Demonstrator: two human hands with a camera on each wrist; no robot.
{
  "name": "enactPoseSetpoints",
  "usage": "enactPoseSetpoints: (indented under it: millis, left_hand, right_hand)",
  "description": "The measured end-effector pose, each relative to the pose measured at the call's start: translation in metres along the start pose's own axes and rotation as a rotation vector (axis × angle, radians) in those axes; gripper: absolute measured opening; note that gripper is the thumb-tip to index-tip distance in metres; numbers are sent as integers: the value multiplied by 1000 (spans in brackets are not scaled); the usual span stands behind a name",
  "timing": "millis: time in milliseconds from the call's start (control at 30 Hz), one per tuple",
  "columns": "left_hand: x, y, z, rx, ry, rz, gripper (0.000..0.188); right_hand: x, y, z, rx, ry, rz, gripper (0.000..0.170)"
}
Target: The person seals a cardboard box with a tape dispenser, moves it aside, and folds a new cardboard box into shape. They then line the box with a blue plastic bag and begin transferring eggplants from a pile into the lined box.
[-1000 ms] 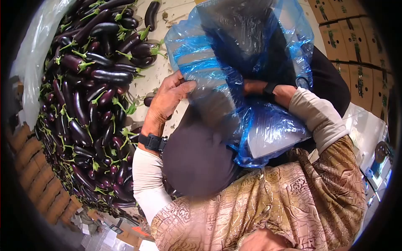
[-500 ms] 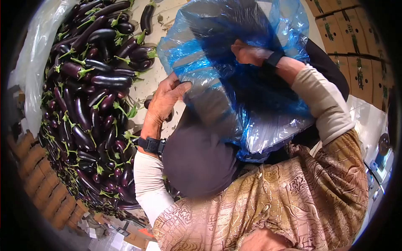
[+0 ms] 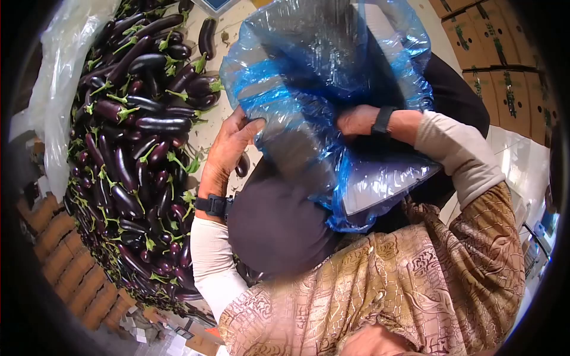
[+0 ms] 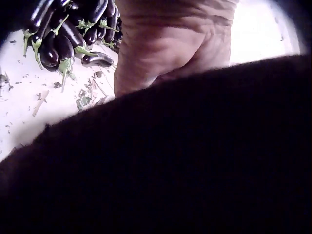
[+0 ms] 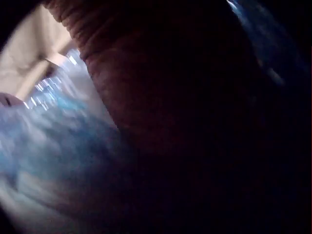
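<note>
A blue plastic liner (image 3: 279, 89) is draped over a box held on the person's lap, with one pale flap (image 3: 386, 187) showing through the film. At the left side of the box, my left hand (image 3: 225, 148) grips the liner-covered edge, thumb on top. My right hand (image 3: 357, 120) is down inside the liner's opening, back of the hand up and fingertips hidden in the film. In the left wrist view only the palm side of the left hand (image 4: 170, 44) shows. The right wrist view is mostly dark, with blurred blue film (image 5: 58, 131) beside the hand.
A large heap of eggplants (image 3: 130, 172) lies on the left, with a loose eggplant (image 3: 207, 38) above it. Clear plastic sheeting (image 3: 65, 83) hangs at far left. Cardboard boxes (image 3: 507, 95) are stacked at right. The person's dark-clad knee (image 3: 279, 228) is below the box.
My right hand lifted out of the lower folds toward the liner's middle, then came back down and left into it. The left hand has stayed on the edge.
</note>
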State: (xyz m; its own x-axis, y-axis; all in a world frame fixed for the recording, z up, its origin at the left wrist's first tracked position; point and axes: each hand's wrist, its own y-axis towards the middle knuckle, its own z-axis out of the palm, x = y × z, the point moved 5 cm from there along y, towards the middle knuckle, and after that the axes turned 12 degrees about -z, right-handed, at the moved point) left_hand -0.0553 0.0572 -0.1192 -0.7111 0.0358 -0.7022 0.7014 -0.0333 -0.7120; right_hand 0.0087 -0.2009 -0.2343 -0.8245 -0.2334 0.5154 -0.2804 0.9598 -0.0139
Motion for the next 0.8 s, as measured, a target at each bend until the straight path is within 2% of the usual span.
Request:
enactPoseSetpoints:
  millis: [33, 67, 100, 133, 167, 233, 267, 333, 367, 400, 433, 500, 533, 567, 600, 633, 700, 733, 767, 800]
  left_hand:
    - [-2, 0, 1, 1, 0, 9, 56]
    - [-3, -3, 2, 0, -20, 26, 57]
    - [-5, -6, 3, -2, -39, 41, 58]
    - [-9, -9, 4, -2, -41, 46, 58]
    - [-13, -12, 6, -8, -24, 9, 59]
    - [-14, -12, 10, -11, -13, -24, 60]
    - [-15, -11, 12, 5, -50, -4, 60]
    - [-17, -9, 9, 14, -89, 15, 59]
    - [-13, -9, 6, -11, 23, -55, 56]
    - [-10, -9, 3, -34, 136, -123, 54]
    - [-6, -8, 1, -37, 139, -128, 54]
    - [1, 0, 4, -1, -27, 37, 53]
    - [8, 6, 3, -21, -75, 97, 48]
    - [4, 4, 1, -24, -82, 99, 48]
    - [1, 2, 0, -45, 11, 33, 45]
    - [2, 0, -2, -62, 107, -38, 42]
    - [10, 4, -5, -59, 118, -37, 40]
    - [11, 7, -5, -60, 130, -25, 38]
    - [9, 5, -4, -55, 127, -25, 38]
    - [5, 2, -2, -39, 79, -29, 38]
  right_hand:
    - [14, 5, -42, -45, -54, 6, 11]
    - [31, 16, -81, 194, -421, -283, 12]
    - [24, 5, -117, -188, 79, 29, 14]
    - [21, -1, -124, 0, -250, -46, 16]
    - [26, -6, -157, -107, -196, 14, 14]
    - [14, -4, -177, -42, -105, 254, 12]
    - [-2, 0, -172, -39, -109, 254, 12]
    - [-54, 13, -145, 239, -746, 42, 10]
    - [-87, 11, -152, -39, -505, 340, 10]
    - [-105, 18, -138, 19, -863, 94, 15]
    - [-132, 27, -111, 406, -1048, -80, 17]
    - [-138, 35, -81, 458, -998, 127, 16]
    - [-146, 33, -56, 461, -1003, 123, 16]
    - [-148, 28, -47, -42, -978, 241, 12]
    - [-137, 20, -62, -542, -906, 346, 8]
    - [-140, 15, -66, -538, -899, 341, 8]
    - [-116, 23, -85, 325, -952, -32, 7]
    - [-114, 25, -87, 478, -975, -27, 11]
    - [-93, 33, -116, 484, -972, -26, 11]
    - [-73, 38, -163, 380, -577, 288, 15]
